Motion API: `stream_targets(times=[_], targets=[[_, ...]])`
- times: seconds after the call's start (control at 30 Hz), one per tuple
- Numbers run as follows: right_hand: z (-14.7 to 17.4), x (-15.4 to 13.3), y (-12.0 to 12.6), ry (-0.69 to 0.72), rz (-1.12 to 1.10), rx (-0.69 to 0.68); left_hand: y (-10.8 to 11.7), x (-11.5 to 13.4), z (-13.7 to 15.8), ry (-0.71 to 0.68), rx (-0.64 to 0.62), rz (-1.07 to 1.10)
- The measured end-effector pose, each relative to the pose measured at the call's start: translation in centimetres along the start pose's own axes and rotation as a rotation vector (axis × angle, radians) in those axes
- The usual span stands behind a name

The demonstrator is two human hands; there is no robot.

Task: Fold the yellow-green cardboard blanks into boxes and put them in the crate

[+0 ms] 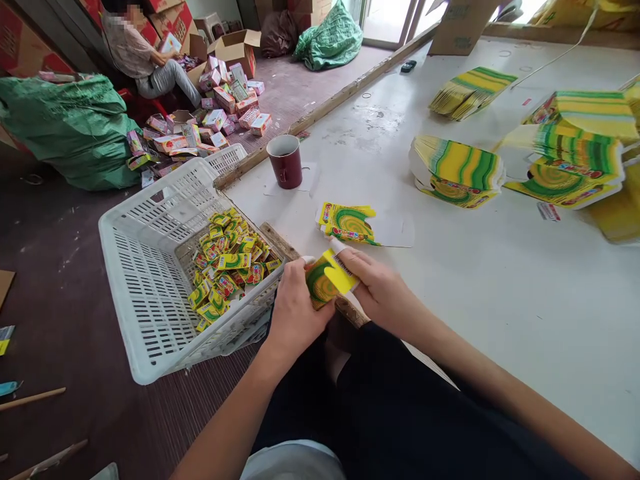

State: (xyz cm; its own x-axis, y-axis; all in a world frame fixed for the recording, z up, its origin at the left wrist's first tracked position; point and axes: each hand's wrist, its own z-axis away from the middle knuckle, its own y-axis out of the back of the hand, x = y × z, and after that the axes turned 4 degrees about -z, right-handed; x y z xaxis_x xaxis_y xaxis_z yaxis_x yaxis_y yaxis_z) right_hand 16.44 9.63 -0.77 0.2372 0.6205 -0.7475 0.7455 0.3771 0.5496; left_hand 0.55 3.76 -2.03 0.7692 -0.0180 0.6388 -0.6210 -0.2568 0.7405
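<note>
Between my two hands is a small yellow-and-green cardboard box [321, 283], held over the table's wooden edge with a yellow flap sticking up. My left hand [294, 308] is closed round the box's left side and underside. My right hand [374, 285] has its fingers on the flap and right side; a white covering shows on a fingertip. Just beyond them on the white table [465, 300] lies an unfolded yellow-and-green box blank [353, 222]. Left of my hands, a white plastic basket [131, 280] contains many small folded boxes [234, 261].
A dark red mug [286, 163] stands near the table's left edge. Stacks of box blanks [457, 170] lie on the right. Across the room a person [145, 57] sits by a pile of pink boxes [215, 120] and a green sack [65, 127]. Sticks [33, 399] lie on the floor.
</note>
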Motion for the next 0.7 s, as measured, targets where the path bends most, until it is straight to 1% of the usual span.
stream_targets(times=[0.03,0.17,0.23,0.33,0.4,0.47,0.53,0.63,0.7], targets=[[0.1,0.3,0.0,0.013,0.039,-0.002,0.4,-0.2,0.0,-0.013,-0.003,-0.024],[1.0,0.7,0.1,0.030,0.211,-0.162,2.1,-0.4,0.0,-0.079,-0.012,-0.016],[1.1,0.7,0.6,0.047,0.251,-0.167,2.6,-0.3,-0.1,-0.067,-0.030,0.006],[0.6,0.4,2.0,0.094,0.224,-0.145,3.1,0.1,-0.5,-0.016,-0.101,0.065],[0.1,0.2,3.1,0.126,0.184,-0.173,3.4,0.3,-0.6,-0.010,-0.131,0.100],[-0.2,-0.1,3.8,0.146,0.146,-0.207,3.5,0.6,-0.7,-0.019,-0.134,0.114],[-0.3,-0.3,3.7,0.138,0.102,-0.182,3.4,0.9,-0.5,-0.035,-0.112,0.100],[-0.1,-0.5,2.3,0.084,0.026,-0.050,2.9,1.2,-0.2,-0.072,-0.051,0.041],[0.0,-0.2,1.5,0.035,-0.027,0.002,2.8,0.9,0.0,-0.075,-0.037,0.025]])
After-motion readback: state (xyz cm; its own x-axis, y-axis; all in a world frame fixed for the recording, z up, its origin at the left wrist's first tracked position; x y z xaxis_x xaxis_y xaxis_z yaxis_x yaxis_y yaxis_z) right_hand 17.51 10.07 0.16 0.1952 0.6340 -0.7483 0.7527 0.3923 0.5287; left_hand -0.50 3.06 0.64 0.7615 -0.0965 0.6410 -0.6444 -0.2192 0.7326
